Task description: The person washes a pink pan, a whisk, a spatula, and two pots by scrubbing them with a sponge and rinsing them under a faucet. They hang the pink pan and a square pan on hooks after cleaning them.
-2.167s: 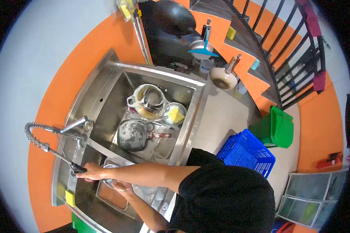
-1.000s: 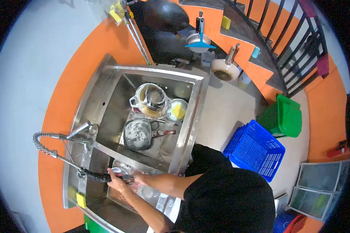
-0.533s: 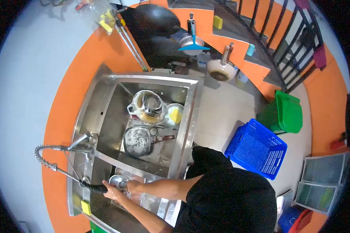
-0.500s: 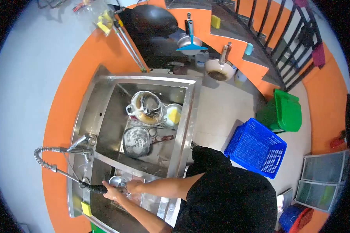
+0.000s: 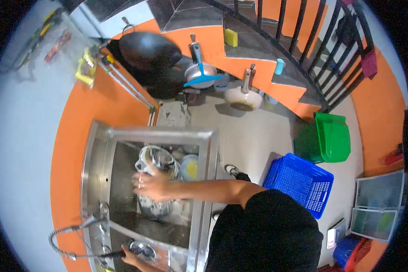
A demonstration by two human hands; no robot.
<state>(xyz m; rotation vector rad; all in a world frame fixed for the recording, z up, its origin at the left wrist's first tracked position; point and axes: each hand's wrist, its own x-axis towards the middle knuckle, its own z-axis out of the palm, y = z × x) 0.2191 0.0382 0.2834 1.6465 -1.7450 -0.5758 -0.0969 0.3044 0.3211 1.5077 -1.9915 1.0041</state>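
Observation:
My left hand [image 5: 133, 259], at the bottom edge, is closed around the black handle of the spray faucet [image 5: 118, 255]. Beside it in the near basin lies a round, shiny metal bowl-like piece [image 5: 143, 249]. My right hand [image 5: 153, 185] is over the other basin, blurred, with fingers apart. Just past its fingers stands a soapy pot [image 5: 161, 155] with a side handle. Below the hand is a foam-covered square pan [image 5: 154, 207], partly hidden. A pale bowl [image 5: 184, 168] holding a yellow sponge [image 5: 191, 170] sits by the pot.
The steel sink rim [image 5: 163, 133] surrounds the basins. On the floor to the right are a blue basket [image 5: 299, 186] and a green bin [image 5: 333, 138]. A wok [image 5: 149, 50], a blue squeegee [image 5: 201, 80] and a pan [image 5: 242, 97] hang by the stairs.
My right hand has left the near basin and moved over the soapy dishes in the other one. My left hand still grips the sprayer. The whole view has shifted.

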